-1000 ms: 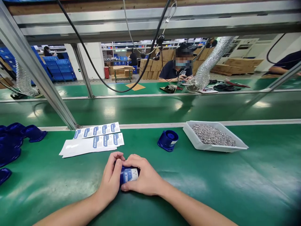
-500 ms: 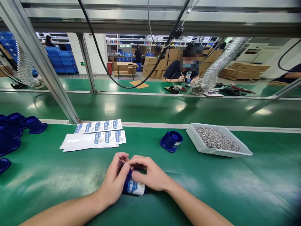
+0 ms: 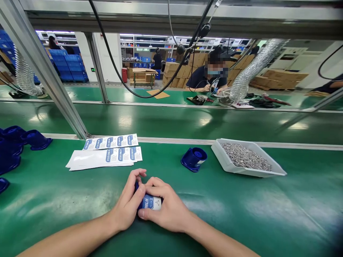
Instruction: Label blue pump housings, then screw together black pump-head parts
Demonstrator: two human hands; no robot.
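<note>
Both my hands close around one small blue plastic part (image 3: 149, 202) with a white and blue label on it, low on the green mat (image 3: 66, 203) in front of me. My left hand (image 3: 128, 205) wraps its left side, fingers curled over the top. My right hand (image 3: 167, 207) covers its right side, thumb pressed along the label. Most of the part is hidden by my fingers. Beyond them lie sheets of blue and white labels (image 3: 107, 155).
Another blue part (image 3: 193, 158) stands beyond my hands, beside a white tray (image 3: 223, 162) of small metal pieces. Several blue parts (image 3: 16, 142) are heaped at the left edge. A slanted metal post (image 3: 50, 82) rises at the left. A person works across the belt.
My hands have turned the blue part between them, so the label now faces up under my right thumb. The hands stay in the same spot on the mat.
</note>
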